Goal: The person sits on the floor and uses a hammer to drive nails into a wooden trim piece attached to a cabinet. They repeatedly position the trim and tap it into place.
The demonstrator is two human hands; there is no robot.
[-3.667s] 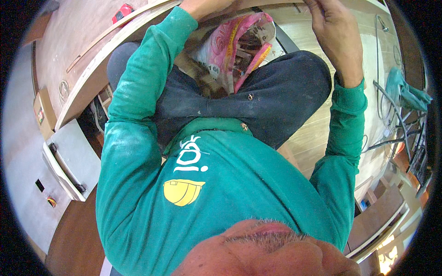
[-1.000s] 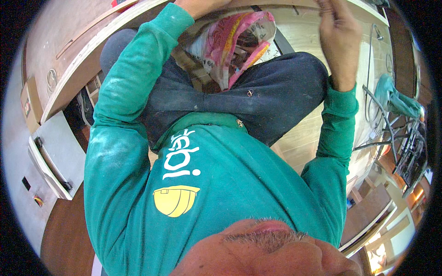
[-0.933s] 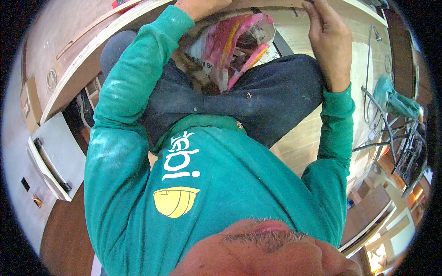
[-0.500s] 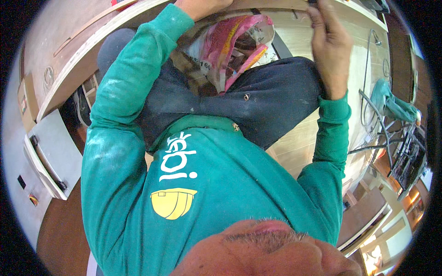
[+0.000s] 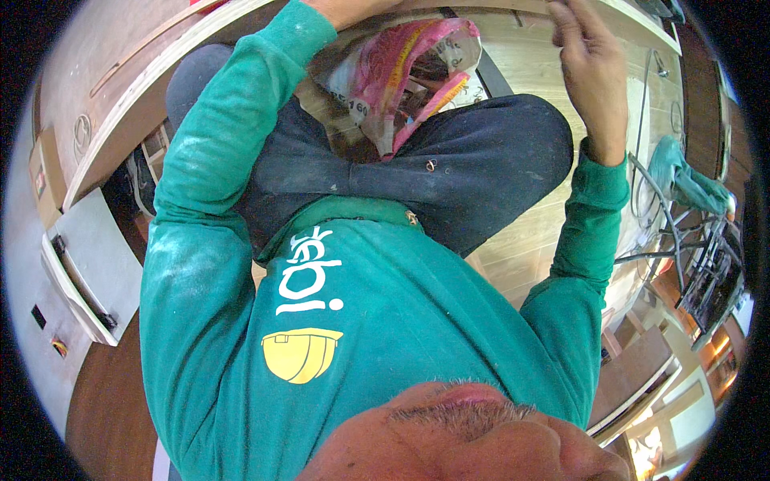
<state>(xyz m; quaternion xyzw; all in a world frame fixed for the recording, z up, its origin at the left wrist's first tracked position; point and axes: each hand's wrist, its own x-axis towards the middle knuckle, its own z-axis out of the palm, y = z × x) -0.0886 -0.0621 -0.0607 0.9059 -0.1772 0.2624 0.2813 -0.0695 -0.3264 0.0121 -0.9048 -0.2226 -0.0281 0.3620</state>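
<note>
My left hand (image 5: 353, 10) reaches to the upper edge of the picture, by the pale wooden edge. Only its wrist and back show; the fingers are hidden beyond the frame. Off to the right, my right hand (image 5: 595, 76) is raised beside my knee. Its fingers are bent close together near the same wooden edge, and their tips run up to the frame's edge, so what they hold cannot be made out. Between my hands stands a crumpled pink and clear plastic bag (image 5: 377, 80), open at the top, with brown pieces inside.
My crossed legs (image 5: 481, 152) in dark trousers lie below the bag, with small shavings on them. A curved pale board edge (image 5: 136, 104) runs along the upper left. Cables (image 5: 642, 120), a teal cloth (image 5: 678, 172) and a black metal frame (image 5: 706, 272) are at the right.
My right hand has shifted a little to the right, its forearm with it. The left arm and the bag have hardly moved.
</note>
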